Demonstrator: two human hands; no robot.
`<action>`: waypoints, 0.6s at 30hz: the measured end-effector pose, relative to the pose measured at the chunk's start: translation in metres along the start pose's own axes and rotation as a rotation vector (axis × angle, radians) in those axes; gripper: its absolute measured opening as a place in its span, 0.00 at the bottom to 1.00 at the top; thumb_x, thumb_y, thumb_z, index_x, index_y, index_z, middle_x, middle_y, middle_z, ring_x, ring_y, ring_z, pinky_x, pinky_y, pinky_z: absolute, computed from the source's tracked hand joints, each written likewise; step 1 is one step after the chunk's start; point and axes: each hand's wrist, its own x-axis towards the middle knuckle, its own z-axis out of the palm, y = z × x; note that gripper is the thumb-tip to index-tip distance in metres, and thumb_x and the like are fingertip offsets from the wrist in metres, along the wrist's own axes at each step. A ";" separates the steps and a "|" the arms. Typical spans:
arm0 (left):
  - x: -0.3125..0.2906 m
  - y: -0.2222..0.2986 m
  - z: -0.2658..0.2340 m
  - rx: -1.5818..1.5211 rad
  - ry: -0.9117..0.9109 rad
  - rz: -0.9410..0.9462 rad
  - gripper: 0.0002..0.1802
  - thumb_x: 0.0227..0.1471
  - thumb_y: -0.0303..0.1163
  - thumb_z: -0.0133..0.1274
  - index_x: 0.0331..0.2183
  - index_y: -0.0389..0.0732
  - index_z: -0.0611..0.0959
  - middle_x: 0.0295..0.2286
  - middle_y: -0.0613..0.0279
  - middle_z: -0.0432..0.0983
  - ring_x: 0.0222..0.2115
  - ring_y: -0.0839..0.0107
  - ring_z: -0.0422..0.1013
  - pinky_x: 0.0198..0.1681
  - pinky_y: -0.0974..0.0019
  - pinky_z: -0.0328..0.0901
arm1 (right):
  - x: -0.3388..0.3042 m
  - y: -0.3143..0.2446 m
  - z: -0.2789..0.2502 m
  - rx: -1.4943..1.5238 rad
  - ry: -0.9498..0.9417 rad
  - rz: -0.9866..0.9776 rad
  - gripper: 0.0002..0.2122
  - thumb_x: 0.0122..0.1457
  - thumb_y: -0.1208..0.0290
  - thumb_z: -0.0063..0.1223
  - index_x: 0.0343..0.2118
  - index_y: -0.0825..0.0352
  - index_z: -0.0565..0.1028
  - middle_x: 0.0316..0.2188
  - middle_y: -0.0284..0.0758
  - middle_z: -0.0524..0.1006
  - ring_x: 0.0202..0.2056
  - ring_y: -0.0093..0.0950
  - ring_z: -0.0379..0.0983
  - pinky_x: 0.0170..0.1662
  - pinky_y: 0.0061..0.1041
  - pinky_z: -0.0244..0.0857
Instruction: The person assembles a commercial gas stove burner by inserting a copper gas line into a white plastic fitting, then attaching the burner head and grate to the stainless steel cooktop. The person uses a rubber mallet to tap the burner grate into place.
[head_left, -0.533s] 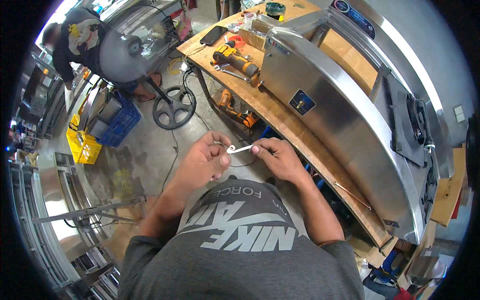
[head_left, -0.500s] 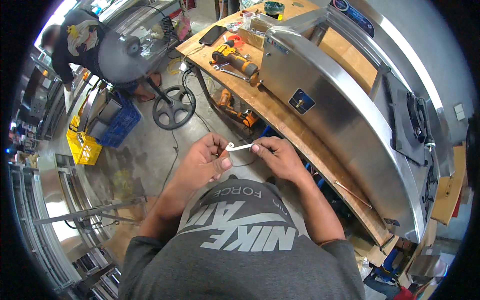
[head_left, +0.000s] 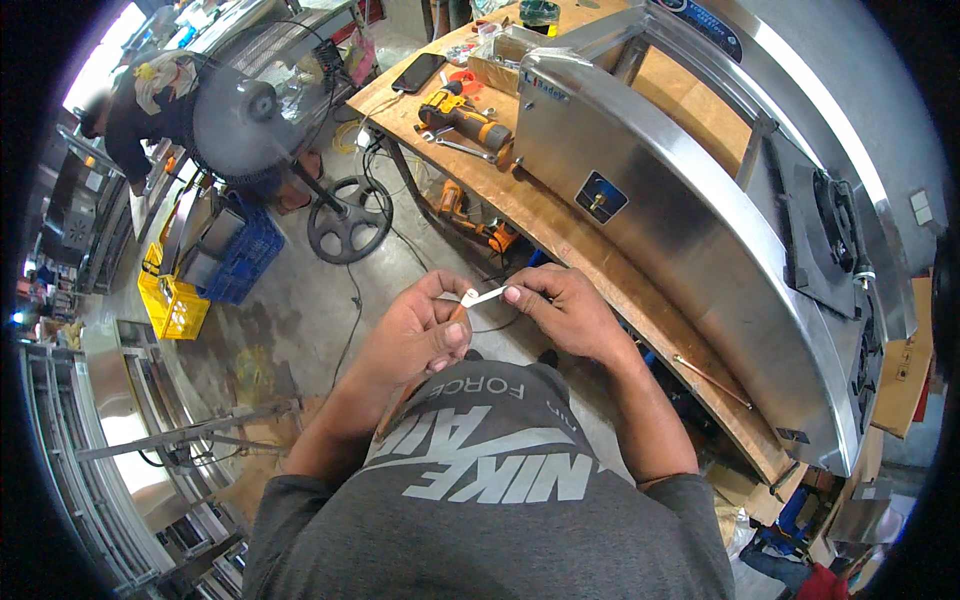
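Observation:
In front of my chest, my left hand is closed around a thin copper-coloured tube, mostly hidden by the fingers. A small ring-like white end shows at its tip, by my left fingertips. From there a narrow white strip of tape stretches across to my right hand, which pinches its other end between thumb and forefinger. The strip slants slightly up to the right. To my right, a curved stainless-steel gas stove stands on a wooden workbench, apart from both hands.
On the bench lie a yellow-black cordless drill, a wrench, a phone and a copper rod. A floor fan, blue crate and yellow crate stand left. Behind the fan, a person bends over.
My left hand has moved a little to the right, toward my right hand. The visible tape between them is shorter and more slanted. The copper-coloured tube shows more.

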 end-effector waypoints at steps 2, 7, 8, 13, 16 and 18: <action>0.000 0.000 -0.002 0.001 -0.003 -0.015 0.12 0.64 0.37 0.52 0.40 0.36 0.76 0.23 0.66 0.73 0.22 0.82 0.66 0.26 0.78 0.61 | 0.001 -0.002 -0.003 -0.043 0.001 -0.013 0.14 0.64 0.60 0.53 0.35 0.67 0.80 0.25 0.44 0.77 0.31 0.42 0.73 0.36 0.37 0.65; 0.005 -0.011 -0.006 0.120 0.203 0.109 0.11 0.64 0.36 0.52 0.36 0.37 0.79 0.24 0.65 0.75 0.22 0.81 0.68 0.26 0.77 0.63 | 0.005 0.005 0.003 -0.067 0.032 -0.002 0.13 0.64 0.61 0.52 0.35 0.68 0.79 0.27 0.46 0.77 0.32 0.43 0.74 0.37 0.37 0.66; 0.003 -0.005 -0.009 0.150 0.240 0.150 0.11 0.64 0.36 0.52 0.36 0.37 0.79 0.25 0.65 0.75 0.22 0.81 0.68 0.27 0.76 0.64 | 0.007 0.018 0.007 -0.100 0.043 0.019 0.13 0.64 0.62 0.52 0.35 0.68 0.79 0.27 0.46 0.77 0.32 0.43 0.74 0.38 0.37 0.66; 0.019 -0.027 0.012 0.302 0.098 0.249 0.16 0.64 0.43 0.50 0.36 0.39 0.81 0.24 0.69 0.74 0.22 0.81 0.67 0.26 0.75 0.63 | -0.017 0.048 0.043 0.076 -0.147 0.196 0.15 0.65 0.61 0.51 0.37 0.70 0.79 0.30 0.49 0.78 0.34 0.42 0.75 0.42 0.37 0.67; 0.019 -0.043 -0.036 0.118 0.188 0.141 0.18 0.63 0.45 0.50 0.40 0.39 0.82 0.23 0.68 0.74 0.22 0.80 0.67 0.26 0.74 0.63 | -0.007 0.084 0.042 -0.244 -0.015 0.126 0.16 0.64 0.60 0.51 0.33 0.73 0.78 0.30 0.49 0.78 0.34 0.36 0.76 0.41 0.35 0.67; -0.001 -0.059 -0.083 0.067 0.432 0.076 0.20 0.62 0.46 0.50 0.43 0.39 0.82 0.23 0.68 0.74 0.22 0.79 0.67 0.26 0.73 0.62 | 0.011 0.091 0.024 -0.166 -0.311 0.387 0.16 0.64 0.61 0.51 0.32 0.72 0.78 0.31 0.49 0.79 0.34 0.43 0.76 0.40 0.37 0.67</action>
